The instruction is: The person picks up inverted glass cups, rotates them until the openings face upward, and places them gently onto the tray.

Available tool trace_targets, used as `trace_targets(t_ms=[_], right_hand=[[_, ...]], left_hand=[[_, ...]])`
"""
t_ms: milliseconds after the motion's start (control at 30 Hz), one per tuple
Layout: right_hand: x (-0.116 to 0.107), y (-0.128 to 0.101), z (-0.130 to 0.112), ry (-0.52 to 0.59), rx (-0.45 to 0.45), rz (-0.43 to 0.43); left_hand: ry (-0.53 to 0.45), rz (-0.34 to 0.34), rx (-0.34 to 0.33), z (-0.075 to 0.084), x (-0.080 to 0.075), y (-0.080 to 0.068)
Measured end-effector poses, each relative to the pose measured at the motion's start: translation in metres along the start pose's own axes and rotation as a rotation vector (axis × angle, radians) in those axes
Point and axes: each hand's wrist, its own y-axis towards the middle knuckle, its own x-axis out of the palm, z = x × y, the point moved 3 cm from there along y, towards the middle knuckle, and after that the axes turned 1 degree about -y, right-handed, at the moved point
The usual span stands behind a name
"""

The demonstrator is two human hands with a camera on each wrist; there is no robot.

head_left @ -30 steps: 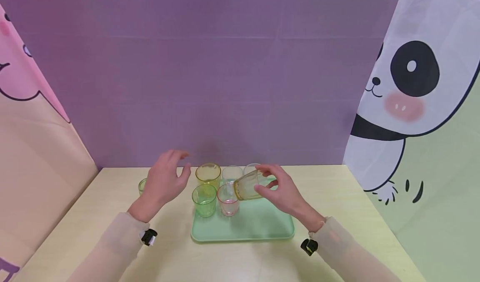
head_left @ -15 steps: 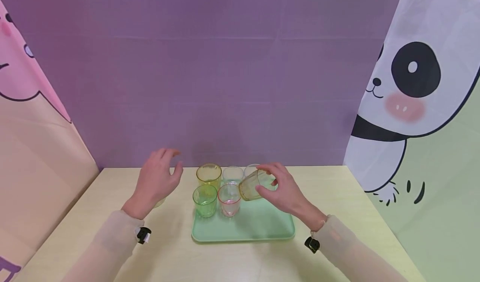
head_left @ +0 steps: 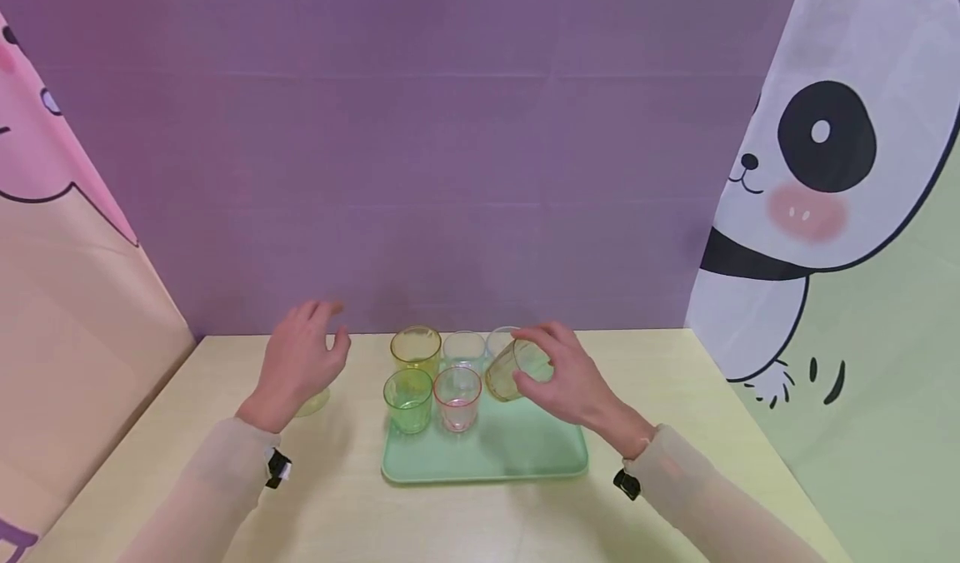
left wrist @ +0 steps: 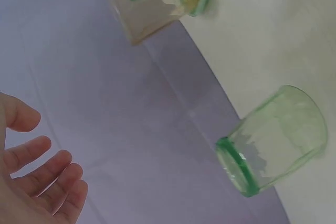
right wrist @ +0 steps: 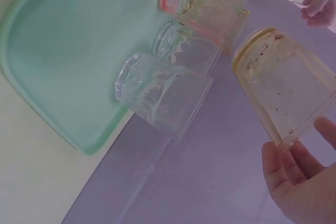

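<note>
My right hand point(head_left: 561, 377) grips a yellow-amber glass point(head_left: 512, 371), tilted with its mouth up and to the right, just above the mint green tray point(head_left: 517, 456). The right wrist view shows the same amber glass point(right wrist: 286, 90) pinched near its base by my fingers point(right wrist: 302, 182). My left hand point(head_left: 298, 360) hovers open with spread fingers point(left wrist: 39, 182) over a small green glass point(head_left: 312, 401) on the table left of the tray. In the left wrist view that green glass point(left wrist: 273, 140) stands apart from the hand.
On the tray stand a yellow glass point(head_left: 416, 347), two clear glasses point(head_left: 463, 348) point(head_left: 500, 338), a green glass point(head_left: 408, 399) and a pink-rimmed glass point(head_left: 457, 397). The tray's near half is bare. A purple wall point(head_left: 450, 171) closes the back; printed cloth panels flank the pale table point(head_left: 675, 380).
My left hand has drawn left and away from the tray, over the small green glass. My right hand has shifted the amber glass slightly right and turned it more upright.
</note>
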Motion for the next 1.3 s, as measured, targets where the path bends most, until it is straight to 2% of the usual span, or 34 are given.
trace_targets(t_ms=[200, 400, 767, 1000, 1300], right_hand=[[0.002, 0.003, 0.002, -0.026, -0.014, 0.0], [0.006, 0.005, 0.003, -0.101, -0.055, -0.006], [0.012, 0.007, 0.007, -0.218, -0.174, 0.012], [0.017, 0.006, 0.01, -0.236, -0.164, -0.017], [0.026, 0.004, 0.015, -0.251, -0.143, -0.06]], left_hand=[[0.016, -0.006, -0.022, -0.011, 0.005, -0.002], [0.024, -0.027, -0.042, -0.018, 0.007, -0.004], [0.048, -0.155, -0.142, -0.037, 0.012, -0.01], [0.075, -0.176, -0.16, -0.05, 0.018, -0.017], [0.117, -0.236, -0.21, -0.065, 0.023, -0.027]])
